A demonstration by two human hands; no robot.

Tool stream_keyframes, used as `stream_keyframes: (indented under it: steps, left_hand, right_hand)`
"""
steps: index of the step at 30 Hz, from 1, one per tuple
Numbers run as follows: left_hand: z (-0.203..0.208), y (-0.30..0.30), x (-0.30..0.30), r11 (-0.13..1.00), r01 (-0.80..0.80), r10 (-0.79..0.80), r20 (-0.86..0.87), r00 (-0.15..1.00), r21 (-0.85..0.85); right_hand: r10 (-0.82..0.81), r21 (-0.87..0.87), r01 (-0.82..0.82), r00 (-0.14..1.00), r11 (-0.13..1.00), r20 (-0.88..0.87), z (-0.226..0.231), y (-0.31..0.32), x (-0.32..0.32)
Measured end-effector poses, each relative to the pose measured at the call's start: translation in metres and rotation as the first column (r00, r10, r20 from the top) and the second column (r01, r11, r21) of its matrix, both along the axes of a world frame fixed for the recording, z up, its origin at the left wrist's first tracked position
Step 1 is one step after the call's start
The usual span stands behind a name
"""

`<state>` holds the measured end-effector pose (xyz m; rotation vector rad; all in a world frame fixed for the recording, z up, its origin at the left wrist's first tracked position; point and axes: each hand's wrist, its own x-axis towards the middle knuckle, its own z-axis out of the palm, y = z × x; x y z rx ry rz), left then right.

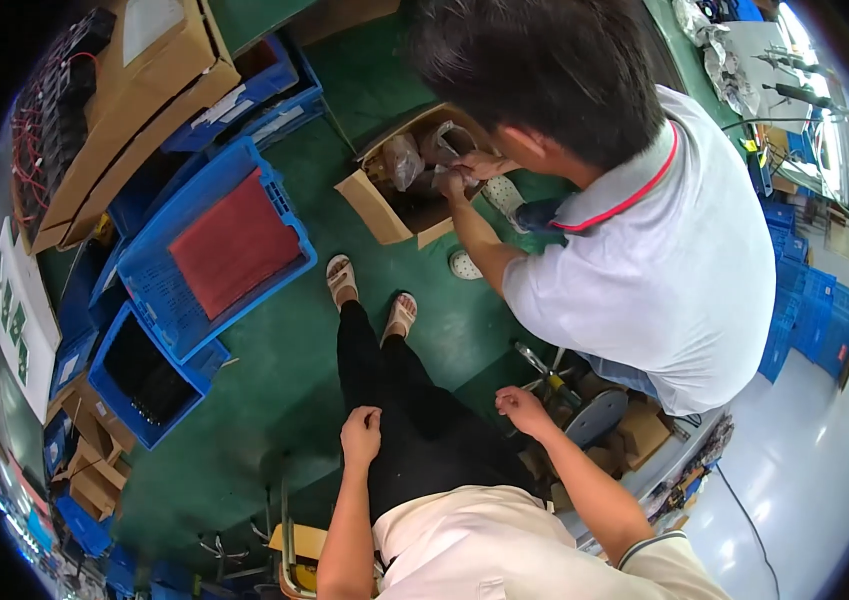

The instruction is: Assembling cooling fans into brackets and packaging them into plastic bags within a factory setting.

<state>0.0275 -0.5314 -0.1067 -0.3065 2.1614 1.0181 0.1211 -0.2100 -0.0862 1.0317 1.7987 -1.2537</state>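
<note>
The room has a green floor [294,350]. Ahead and right of the right hand [524,410], a person in white [674,250] bends over. A blue crate [199,190] lies ahead and left of the left hand [361,435], a brown box [376,205] well ahead of both. Black trousers [444,455] are beside the left hand, a grey round disc [599,415] right of the right one. Both have curled fingers; I can't tell if they pinch anything

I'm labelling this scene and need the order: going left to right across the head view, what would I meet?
White panel, blue crate with a red piece inside, left hand, right sandal, right hand, grey disc, stacked blue crates.
</note>
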Motion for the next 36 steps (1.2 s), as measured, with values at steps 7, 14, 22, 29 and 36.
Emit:
stream_keyframes:
  steps: [7,14,22,29,36]
  left_hand:
    - [-0.002,-0.007,0.001,0.998,0.062,-0.062,0.021,0.998,-0.006]
    - [-0.007,-0.013,-0.003,0.993,0.114,-0.114,0.032,0.993,-0.023]
    - [-0.007,-0.008,-0.024,0.992,0.122,-0.121,0.038,0.992,-0.027]
    - [-0.013,-0.009,-0.031,0.994,0.108,-0.106,0.065,0.992,-0.027]
    - [-0.056,0.001,-0.054,0.894,-0.381,0.32,0.257,0.912,0.237]
  right_hand:
    - [-0.029,-0.034,0.031,0.997,0.999,0.065,-0.003,-0.021,0.007]
    - [-0.02,-0.023,0.022,0.998,0.999,0.064,-0.01,-0.035,0.002]
    - [0.008,-0.046,-0.007,1.0,0.999,0.024,-0.031,-0.036,-0.02]
    - [0.021,-0.06,-0.02,1.0,0.998,0.009,-0.028,-0.041,-0.058]
    - [-0.021,-0.161,0.01,0.997,0.987,-0.069,-0.015,-0.062,-0.099]
